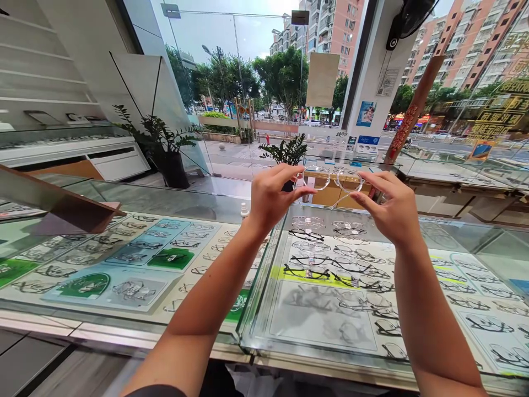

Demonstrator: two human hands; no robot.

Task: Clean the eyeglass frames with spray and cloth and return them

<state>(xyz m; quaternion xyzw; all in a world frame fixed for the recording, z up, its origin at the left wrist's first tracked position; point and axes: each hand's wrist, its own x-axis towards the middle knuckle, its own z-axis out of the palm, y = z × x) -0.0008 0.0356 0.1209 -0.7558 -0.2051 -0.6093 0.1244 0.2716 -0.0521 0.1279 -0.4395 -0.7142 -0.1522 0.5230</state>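
Clear-framed round eyeglasses (329,179) are held up above the glass counter, seen against the window. My left hand (278,193) pinches the left lens rim between thumb and fingers. At the right rim, my right hand (386,204) grips the same glasses, thumb below and fingers above. A thin clear temple arm slants down below the right lens. Under my hands, rows of spectacle frames (306,271) lie inside the glass display case (258,298).
A small white bottle (244,210) stands on the counter beside my left forearm. A brown panel (78,209) leans over the left counter. Potted plants (176,168) stand near the window. More counters run along the right.
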